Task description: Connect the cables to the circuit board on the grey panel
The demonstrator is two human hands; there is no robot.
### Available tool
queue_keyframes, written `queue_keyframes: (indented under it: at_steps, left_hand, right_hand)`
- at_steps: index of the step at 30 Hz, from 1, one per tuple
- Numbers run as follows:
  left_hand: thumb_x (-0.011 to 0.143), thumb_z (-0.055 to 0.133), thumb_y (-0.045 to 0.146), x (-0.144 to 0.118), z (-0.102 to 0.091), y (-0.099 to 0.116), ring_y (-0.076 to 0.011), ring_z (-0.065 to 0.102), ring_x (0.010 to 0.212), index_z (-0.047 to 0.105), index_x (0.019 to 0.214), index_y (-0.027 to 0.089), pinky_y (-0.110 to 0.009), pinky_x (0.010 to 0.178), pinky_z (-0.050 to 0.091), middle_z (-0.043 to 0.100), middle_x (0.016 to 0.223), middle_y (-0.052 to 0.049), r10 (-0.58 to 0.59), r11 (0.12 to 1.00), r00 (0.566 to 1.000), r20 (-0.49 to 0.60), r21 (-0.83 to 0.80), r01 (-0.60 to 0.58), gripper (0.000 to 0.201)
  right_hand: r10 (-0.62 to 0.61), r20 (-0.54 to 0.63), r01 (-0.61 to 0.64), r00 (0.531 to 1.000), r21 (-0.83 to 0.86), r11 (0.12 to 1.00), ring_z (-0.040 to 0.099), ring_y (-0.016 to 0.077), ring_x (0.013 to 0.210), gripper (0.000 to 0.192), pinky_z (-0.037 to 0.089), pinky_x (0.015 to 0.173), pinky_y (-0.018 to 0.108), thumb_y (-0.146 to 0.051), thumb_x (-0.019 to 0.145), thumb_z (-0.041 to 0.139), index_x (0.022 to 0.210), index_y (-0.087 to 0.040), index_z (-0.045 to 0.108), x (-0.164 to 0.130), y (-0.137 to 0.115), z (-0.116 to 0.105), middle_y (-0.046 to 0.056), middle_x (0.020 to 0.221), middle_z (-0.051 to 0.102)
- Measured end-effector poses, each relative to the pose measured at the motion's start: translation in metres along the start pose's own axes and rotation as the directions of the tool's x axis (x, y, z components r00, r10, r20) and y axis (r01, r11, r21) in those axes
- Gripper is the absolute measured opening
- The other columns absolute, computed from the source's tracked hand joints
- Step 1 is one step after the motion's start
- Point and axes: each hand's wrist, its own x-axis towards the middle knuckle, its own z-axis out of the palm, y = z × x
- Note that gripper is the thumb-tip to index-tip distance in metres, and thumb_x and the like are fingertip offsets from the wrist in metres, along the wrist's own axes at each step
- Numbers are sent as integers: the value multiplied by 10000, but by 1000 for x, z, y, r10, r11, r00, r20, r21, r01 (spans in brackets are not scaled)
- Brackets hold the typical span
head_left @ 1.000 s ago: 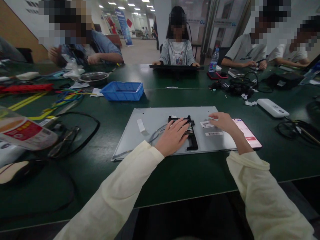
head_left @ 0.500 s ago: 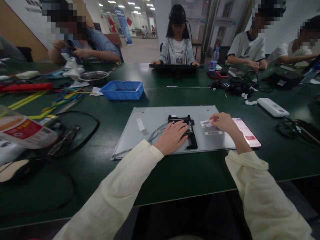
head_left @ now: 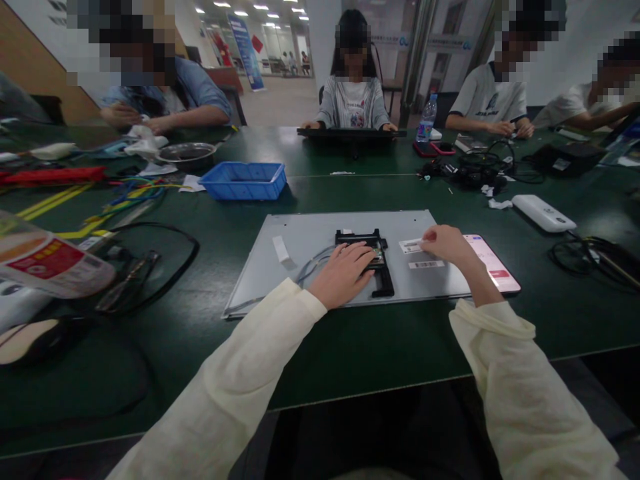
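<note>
A grey metal panel (head_left: 260, 267) lies flat on the green table in front of me. A black plastic frame (head_left: 384, 283) sits on its middle, with part of a circuit board (head_left: 379, 258) showing inside. My left hand (head_left: 345, 272) rests over the frame and board, fingers stretched out, hiding much of them. Grey cables (head_left: 310, 267) run out to the left from under it. My right hand (head_left: 447, 243) is closed in a pinch at the right end of a white printed label (head_left: 411, 246) on the panel. Just below is a barcode strip (head_left: 426, 265). A white strip (head_left: 281, 249) lies further left.
A lit phone (head_left: 493, 263) lies at the panel's right edge. Beyond the panel stands a blue plastic bin (head_left: 244, 181). A white device (head_left: 543, 213) and a black cable lie to the right; a tub (head_left: 50, 260) and a mouse (head_left: 35, 340) are at left. Several people sit around the table.
My hands keep their places on the frame and the label. Across the table at the left, a person's hands have come down lower; the view has shifted very slightly.
</note>
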Motion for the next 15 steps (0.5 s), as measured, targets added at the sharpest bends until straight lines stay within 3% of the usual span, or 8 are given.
queue_keyframes:
  at_steps: [8, 12, 15]
  left_hand:
    - [967, 352, 334, 0, -1, 1, -216, 344, 1349, 443, 1327, 215, -456, 1134, 244, 472, 1390, -56, -4, 1000, 1000, 13, -1, 4, 390]
    - [965, 360, 331, 1, 0, 0, -216, 354, 1341, 436, 1330, 215, -455, 1126, 257, 470, 1390, -56, -2, 1000, 1000, 8, 5, 2, 390]
    - [962, 368, 325, 1, 1, 0, -219, 361, 1333, 436, 1328, 211, -454, 1118, 268, 471, 1388, -58, 5, 1000, 1000, 3, 9, -5, 389]
  right_hand:
    - [-15, -6, 15, 1000, 127, 992, 647, 177, 780, 169, 485, 757, 309, -164, 742, 598, 885, -184, 686, -4, -12, -5, 49, 845, 708]
    - [-52, 28, 40, 998, 331, 943, 658, 158, 767, 201, 496, 757, 292, -166, 729, 627, 918, -161, 696, -5, -24, -6, 62, 871, 714]
    - [-109, 131, 24, 985, 527, 850, 660, 158, 760, 202, 504, 692, 263, -169, 717, 633, 908, -154, 699, -6, -31, 0, 60, 853, 715]
